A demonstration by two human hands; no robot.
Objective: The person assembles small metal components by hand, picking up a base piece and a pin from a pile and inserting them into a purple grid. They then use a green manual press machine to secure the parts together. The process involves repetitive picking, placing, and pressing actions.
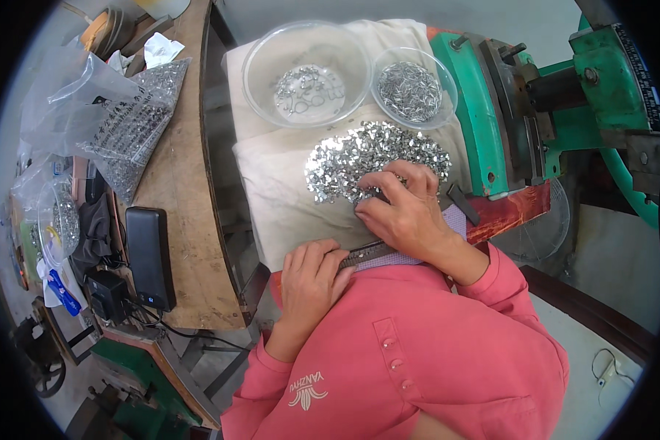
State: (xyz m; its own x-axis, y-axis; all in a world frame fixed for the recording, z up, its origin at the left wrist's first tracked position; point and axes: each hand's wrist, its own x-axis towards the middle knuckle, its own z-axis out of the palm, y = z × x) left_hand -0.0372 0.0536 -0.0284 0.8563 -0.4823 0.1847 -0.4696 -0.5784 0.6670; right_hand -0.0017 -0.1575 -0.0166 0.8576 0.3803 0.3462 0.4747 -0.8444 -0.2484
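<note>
Left hand [312, 275] grips a dark strip [367, 254] by its end. Right hand [403, 209] bends over shiny metal pieces [337, 165]; grip unclear.

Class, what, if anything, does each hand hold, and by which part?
Left hand: dark strip, by its left end. Right hand: at the shiny pieces; any grip is hidden.
</note>
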